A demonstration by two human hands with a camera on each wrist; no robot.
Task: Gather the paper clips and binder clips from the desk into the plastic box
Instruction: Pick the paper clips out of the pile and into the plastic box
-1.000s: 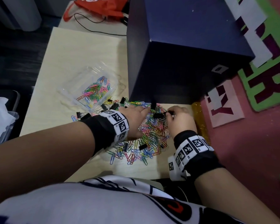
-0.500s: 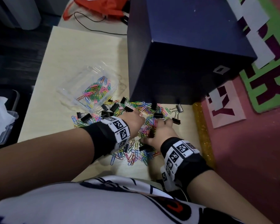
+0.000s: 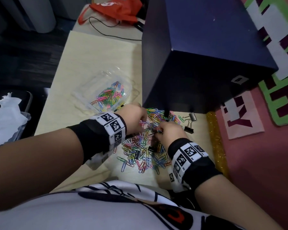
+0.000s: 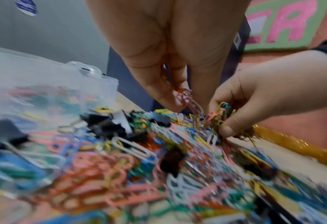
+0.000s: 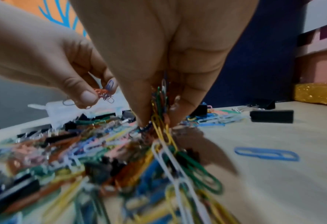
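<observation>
A heap of coloured paper clips mixed with black binder clips lies on the pale desk in front of me. My left hand pinches a few orange and blue clips just above the heap. Beside it, my right hand grips a bunch of clips lifted from the pile. The clear plastic box sits open just behind the left hand and holds several coloured clips. Two binder clips lie apart at the right of the heap.
A big dark blue box stands right behind the heap. A gold glitter strip edges the desk on the right, with pink and green foam mats beyond. An orange bag and a cable lie at the far end. White tissue sits at the left.
Both hands came together over the middle of the heap and closed on clips. The right hand pulled back from the far binder clips; the left hand rose slightly.
</observation>
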